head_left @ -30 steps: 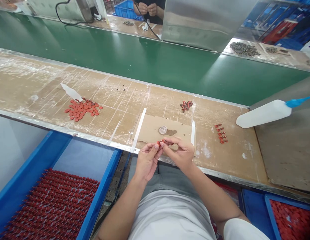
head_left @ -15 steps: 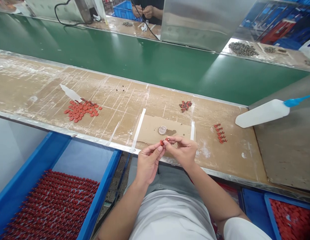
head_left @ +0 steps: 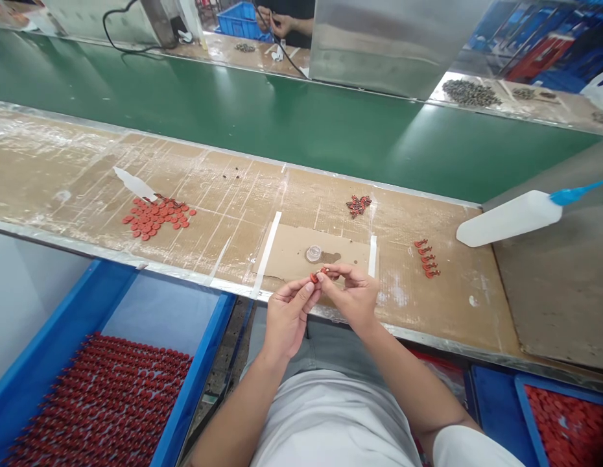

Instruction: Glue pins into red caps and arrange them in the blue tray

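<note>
Both my hands meet over the front edge of a cardboard sheet taped to the table. A small red part is pinched between the fingertips of my left hand. My right hand is closed on the same part from the right, fingertips touching it. Just beyond them a small clear round dish rests on the cardboard beside a brown stain. Further back lies a small pile of dark red pieces. Several red assembled parts form a row to the right.
A white bottle with a blue nozzle leans at the right. Red discs lie left. Blue trays hold rows of red parts and red pieces below the table. Beyond the green belt are another person's hands.
The whole view has shifted very slightly. My hands hold nearly the same pose on the red part. Across the belt, the other person's hands have moved a little.
</note>
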The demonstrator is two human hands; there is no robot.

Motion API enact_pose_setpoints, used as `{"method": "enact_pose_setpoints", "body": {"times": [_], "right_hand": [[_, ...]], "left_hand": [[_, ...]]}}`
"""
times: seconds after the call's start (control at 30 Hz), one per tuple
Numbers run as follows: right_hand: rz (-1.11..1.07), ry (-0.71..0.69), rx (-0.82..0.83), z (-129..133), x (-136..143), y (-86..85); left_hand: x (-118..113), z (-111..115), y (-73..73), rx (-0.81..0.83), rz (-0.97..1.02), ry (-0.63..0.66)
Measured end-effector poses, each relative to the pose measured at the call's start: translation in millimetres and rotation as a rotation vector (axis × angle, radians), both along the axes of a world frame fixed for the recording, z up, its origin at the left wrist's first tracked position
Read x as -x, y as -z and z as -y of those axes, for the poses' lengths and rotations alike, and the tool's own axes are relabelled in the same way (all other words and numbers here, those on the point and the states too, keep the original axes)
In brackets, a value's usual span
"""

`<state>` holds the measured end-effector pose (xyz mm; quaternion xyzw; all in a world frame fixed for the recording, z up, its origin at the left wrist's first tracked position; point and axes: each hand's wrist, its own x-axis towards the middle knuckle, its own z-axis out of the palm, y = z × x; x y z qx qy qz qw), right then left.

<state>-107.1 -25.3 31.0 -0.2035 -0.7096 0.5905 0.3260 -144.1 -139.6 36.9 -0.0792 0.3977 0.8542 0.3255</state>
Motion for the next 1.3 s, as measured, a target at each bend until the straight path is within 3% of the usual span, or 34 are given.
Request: {"method": "enact_pose_setpoints", "body": {"times": [0.4,0.53,0.9,1.03,1.17,1.3], "right_hand": [[-0.011,-0.145,0.253,-4,-1,0.1],[0.03,-0.132,0.312,-3,-1,-3.4],[0.079,-0.162,0.281,-7,-6,-7.0],[0.039,-0.19,0.351,-12,-8,-4.6],[-0.018,-0.09,0.395,-25,-19,-0.6],[0.023,0.172,0.102,-51,-52,2.3]], "left_hand": [[1,-2,6.8,-0.091,0.083,0.052],[1,-2,11.8,-0.106,0.098,0.084],[-2,-1,14.4,-0.091,0.1,0.126],[-2,-3,11.8,-0.099,0.081,0.153],[-3,-4,10.4,-0.088,0.118,0.214],[-2,-1,13.6,-0.11,0.242,0.258]]}}
